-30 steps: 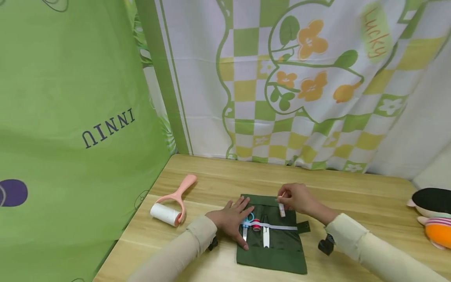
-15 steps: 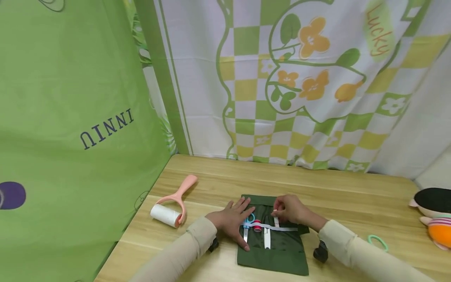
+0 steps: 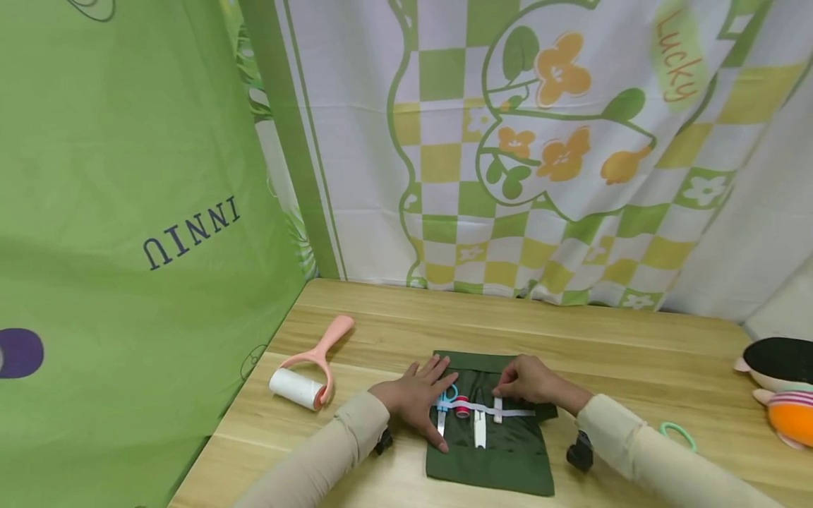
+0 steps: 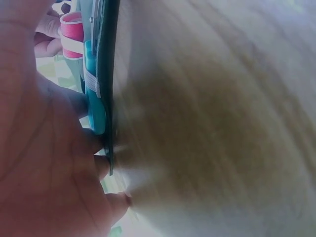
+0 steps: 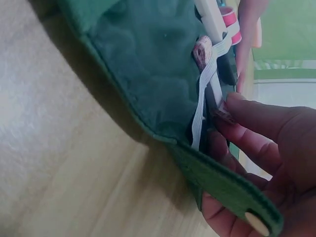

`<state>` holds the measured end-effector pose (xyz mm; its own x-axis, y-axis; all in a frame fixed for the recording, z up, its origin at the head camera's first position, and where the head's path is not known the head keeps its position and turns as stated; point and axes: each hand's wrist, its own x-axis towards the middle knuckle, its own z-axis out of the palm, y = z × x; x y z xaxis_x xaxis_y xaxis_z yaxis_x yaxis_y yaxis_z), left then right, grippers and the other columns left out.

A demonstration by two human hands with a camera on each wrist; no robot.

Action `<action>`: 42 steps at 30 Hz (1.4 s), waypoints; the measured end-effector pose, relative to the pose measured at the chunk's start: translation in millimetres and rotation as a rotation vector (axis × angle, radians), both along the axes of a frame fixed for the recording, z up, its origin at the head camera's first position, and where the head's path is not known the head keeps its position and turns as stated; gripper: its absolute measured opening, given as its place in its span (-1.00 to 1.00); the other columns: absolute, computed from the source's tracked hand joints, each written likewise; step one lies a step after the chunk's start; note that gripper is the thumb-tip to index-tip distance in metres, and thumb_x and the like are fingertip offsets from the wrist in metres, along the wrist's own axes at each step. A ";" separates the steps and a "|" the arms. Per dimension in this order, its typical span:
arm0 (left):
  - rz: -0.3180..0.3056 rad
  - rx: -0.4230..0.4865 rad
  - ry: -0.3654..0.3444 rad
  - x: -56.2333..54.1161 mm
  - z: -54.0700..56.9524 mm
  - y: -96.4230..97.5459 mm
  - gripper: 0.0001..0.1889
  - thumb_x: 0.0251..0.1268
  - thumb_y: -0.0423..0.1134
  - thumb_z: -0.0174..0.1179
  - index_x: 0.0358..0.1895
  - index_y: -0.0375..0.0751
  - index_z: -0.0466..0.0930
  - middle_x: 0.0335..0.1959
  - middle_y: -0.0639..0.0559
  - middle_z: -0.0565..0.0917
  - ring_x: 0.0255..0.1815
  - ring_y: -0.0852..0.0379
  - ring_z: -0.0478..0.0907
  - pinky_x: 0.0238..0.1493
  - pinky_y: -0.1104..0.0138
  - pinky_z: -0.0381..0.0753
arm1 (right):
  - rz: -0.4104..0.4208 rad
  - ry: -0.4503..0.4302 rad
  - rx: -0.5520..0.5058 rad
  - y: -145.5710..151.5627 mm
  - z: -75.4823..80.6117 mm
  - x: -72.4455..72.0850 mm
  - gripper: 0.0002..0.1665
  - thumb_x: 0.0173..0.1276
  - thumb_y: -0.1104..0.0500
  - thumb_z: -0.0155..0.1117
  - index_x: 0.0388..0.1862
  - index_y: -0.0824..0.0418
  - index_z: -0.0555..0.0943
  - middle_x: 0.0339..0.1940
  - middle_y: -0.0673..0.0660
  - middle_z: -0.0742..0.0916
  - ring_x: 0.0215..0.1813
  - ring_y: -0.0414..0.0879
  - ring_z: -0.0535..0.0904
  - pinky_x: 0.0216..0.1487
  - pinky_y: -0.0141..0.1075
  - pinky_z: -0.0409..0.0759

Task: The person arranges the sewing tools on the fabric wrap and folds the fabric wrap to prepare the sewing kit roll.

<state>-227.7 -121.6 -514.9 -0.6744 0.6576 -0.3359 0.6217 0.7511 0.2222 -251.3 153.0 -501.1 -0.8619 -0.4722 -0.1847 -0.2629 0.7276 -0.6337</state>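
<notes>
A dark green fabric sewing pouch (image 3: 489,471) lies unfolded on the table. My left hand (image 3: 413,398) rests on its left side with the fingers spread. My right hand (image 3: 532,381) pinches the upper end of a small skein of thread (image 5: 202,52) with a white band round its middle. The skein passes under the white elastic strap (image 5: 198,111), its far end showing beyond it. Also under the strap are blue-handled scissors (image 3: 442,418), a red thread spool (image 3: 462,407) and a white-and-black tool (image 3: 480,430) of unclear kind. My left hand partly covers the scissors.
A pink lint roller (image 3: 314,367) lies on the table at the left. On the right are a mint-green ring (image 3: 678,435), partly behind my right sleeve, and a plush-looking orange and striped item (image 3: 790,415). The pouch's snap tab (image 5: 232,190) sticks out beside my right hand.
My right hand has come down toward the strap with the skein, which has slid under the elastic. The left hand has stayed in place. The green ring has come into view.
</notes>
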 end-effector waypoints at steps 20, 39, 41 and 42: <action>0.005 -0.002 0.001 -2.7 -2.6 -1.4 0.35 -0.09 0.48 0.38 0.66 0.04 -0.25 0.69 -0.08 -0.38 0.71 -0.07 -0.44 0.63 -0.15 -0.16 | 0.278 0.030 0.000 6.9 -5.6 -21.6 -0.75 0.21 0.11 0.52 -0.55 0.14 0.63 -0.63 -0.16 0.59 -0.55 -0.37 0.41 -0.51 -0.46 0.40; 0.007 -0.023 0.035 -3.2 1.0 1.4 0.34 -0.10 0.48 0.38 0.66 0.03 -0.23 0.69 -0.08 -0.34 0.71 -0.08 -0.39 0.63 -0.15 -0.13 | 0.301 -0.066 0.009 2.6 0.0 -20.8 -0.80 0.28 0.12 0.47 -0.50 0.16 0.72 -0.62 -0.14 0.65 -0.54 -0.33 0.45 -0.52 -0.44 0.43; 0.010 -0.028 0.028 -2.9 3.1 1.9 0.33 -0.09 0.48 0.38 0.66 0.04 -0.22 0.69 -0.07 -0.34 0.71 -0.08 -0.38 0.63 -0.14 -0.13 | 0.297 0.027 0.047 4.6 3.2 -17.8 -0.81 0.28 0.07 0.46 -0.39 0.16 0.71 -0.56 -0.13 0.64 -0.51 -0.35 0.43 -0.48 -0.44 0.42; 0.010 -0.028 0.025 -2.9 4.0 2.2 0.33 -0.08 0.49 0.36 0.66 0.03 -0.22 0.69 -0.07 -0.33 0.71 -0.07 -0.37 0.63 -0.13 -0.12 | 0.282 0.100 0.077 4.8 7.4 -13.5 -0.81 0.29 0.07 0.45 -0.36 0.17 0.69 -0.55 -0.12 0.64 -0.50 -0.34 0.42 -0.47 -0.43 0.41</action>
<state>-230.6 -119.4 -510.9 -0.6890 0.6416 -0.3371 0.6193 0.7628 0.1860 -264.7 157.8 -493.7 -0.7145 -0.6835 -0.1496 -0.5198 0.6616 -0.5404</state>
